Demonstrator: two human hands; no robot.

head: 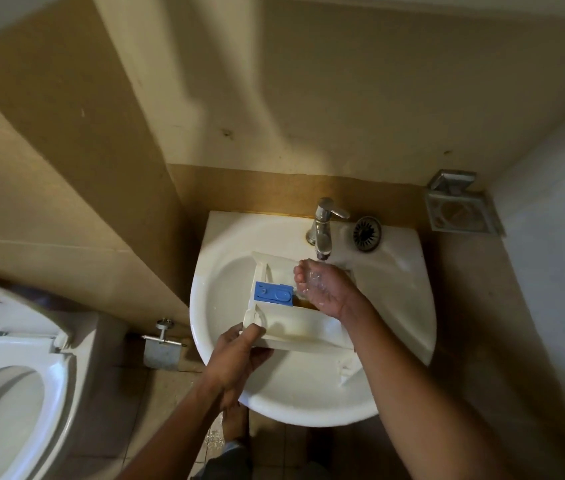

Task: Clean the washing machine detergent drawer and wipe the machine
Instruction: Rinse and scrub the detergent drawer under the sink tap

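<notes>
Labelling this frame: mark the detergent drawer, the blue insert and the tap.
detergent drawer (303, 325), head view, near white wall.
blue insert (273, 292), head view, middle of its top face.
tap (322, 233), head view, chrome body above the spout.

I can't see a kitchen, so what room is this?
Most likely a small bathroom: a white wall-hung washbasin with a chrome tap, a toilet beside it, and a toilet-roll holder low on the wall.

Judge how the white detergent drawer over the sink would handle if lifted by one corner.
The detergent drawer looks like rigid moulded plastic, so probably stiff and light. It is likely wet and slippery, since the right hand cups water above it. The left hand grips only its corner, so it may tilt.
</notes>
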